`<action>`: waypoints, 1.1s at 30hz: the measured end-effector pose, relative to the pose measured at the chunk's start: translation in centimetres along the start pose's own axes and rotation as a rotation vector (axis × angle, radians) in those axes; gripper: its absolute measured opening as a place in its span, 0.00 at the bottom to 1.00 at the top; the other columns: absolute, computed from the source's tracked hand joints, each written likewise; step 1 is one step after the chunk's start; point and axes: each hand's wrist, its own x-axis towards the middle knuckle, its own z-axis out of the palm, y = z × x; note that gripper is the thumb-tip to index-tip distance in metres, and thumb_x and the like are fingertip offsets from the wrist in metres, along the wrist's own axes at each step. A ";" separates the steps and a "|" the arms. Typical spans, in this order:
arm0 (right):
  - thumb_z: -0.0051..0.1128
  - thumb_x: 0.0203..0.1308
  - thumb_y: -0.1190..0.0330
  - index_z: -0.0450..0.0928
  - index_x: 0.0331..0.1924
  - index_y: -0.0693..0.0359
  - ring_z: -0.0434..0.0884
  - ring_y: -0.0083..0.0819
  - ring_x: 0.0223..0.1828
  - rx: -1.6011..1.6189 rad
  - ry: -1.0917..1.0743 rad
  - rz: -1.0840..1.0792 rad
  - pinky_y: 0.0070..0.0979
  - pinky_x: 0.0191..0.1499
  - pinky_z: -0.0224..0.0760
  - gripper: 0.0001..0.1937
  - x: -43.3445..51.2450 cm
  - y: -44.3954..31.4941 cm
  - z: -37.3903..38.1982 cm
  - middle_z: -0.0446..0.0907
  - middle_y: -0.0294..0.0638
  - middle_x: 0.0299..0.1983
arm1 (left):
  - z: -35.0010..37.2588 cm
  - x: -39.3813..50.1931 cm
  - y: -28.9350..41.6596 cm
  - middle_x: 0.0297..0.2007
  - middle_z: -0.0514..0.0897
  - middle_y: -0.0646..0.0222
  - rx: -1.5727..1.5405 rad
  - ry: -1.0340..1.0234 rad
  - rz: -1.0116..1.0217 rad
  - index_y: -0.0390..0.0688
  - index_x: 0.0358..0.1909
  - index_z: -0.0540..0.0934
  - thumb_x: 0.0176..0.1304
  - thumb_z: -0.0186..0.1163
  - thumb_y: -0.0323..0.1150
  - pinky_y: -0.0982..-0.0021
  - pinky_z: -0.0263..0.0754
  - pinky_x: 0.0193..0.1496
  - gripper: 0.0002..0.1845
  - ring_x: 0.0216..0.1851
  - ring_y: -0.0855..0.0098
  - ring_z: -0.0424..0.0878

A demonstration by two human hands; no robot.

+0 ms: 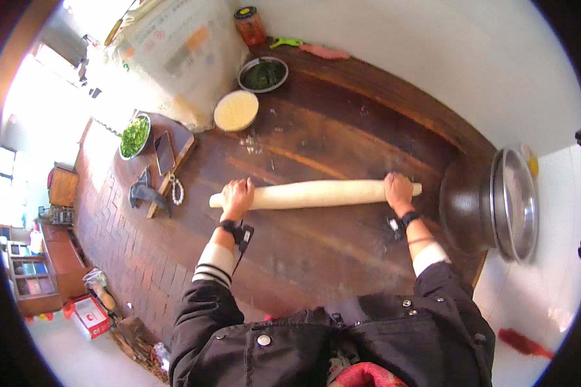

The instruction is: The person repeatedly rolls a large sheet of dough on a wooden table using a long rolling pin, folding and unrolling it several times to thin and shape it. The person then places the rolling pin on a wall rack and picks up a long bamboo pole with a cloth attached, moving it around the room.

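Observation:
A long pale sheet of dough (319,194) appears to be wound round a wooden rolling pin (215,200), whose narrower ends stick out at both sides. It lies crosswise on the dark wooden worktop (310,246) in front of me. Near the left end, my left hand (237,196) is closed over the roll. My right hand (398,191) grips it close to the right end, with the pin's tip showing past the fingers. Dark straps circle both wrists. The palms and the underside of the roll are hidden.
Beyond the roll stand a bowl of pale yellow flour or meal (236,111), a metal bowl with dark green contents (263,75) and a large sack (184,63). A phone (164,153), bead bracelet (176,189) and chopped-greens bowl (135,137) are left. Metal basins (515,205) stand right.

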 end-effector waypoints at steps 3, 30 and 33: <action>0.45 0.70 0.65 0.76 0.30 0.62 0.78 0.54 0.39 0.135 0.092 0.040 0.49 0.44 0.70 0.13 -17.0 -2.8 -5.8 0.81 0.50 0.33 | -2.1 -15.6 0.6 0.31 0.81 0.55 -0.009 0.045 0.086 0.40 0.27 0.79 0.66 0.58 0.38 0.50 0.72 0.50 0.14 0.41 0.51 0.79; 0.47 0.72 0.63 0.83 0.52 0.59 0.78 0.41 0.61 0.099 0.167 -0.080 0.48 0.70 0.62 0.15 -4.9 -6.3 -4.5 0.85 0.40 0.53 | -2.5 -5.0 7.4 0.68 0.75 0.56 0.078 0.084 0.050 0.35 0.67 0.73 0.75 0.46 0.43 0.50 0.47 0.78 0.27 0.74 0.58 0.64; 0.46 0.72 0.62 0.84 0.45 0.59 0.83 0.45 0.54 0.103 0.154 0.011 0.47 0.60 0.72 0.14 -1.1 -5.6 -3.2 0.87 0.44 0.46 | -1.5 -1.6 6.6 0.64 0.79 0.57 -0.050 0.157 0.044 0.37 0.63 0.78 0.75 0.45 0.42 0.51 0.51 0.77 0.25 0.72 0.58 0.68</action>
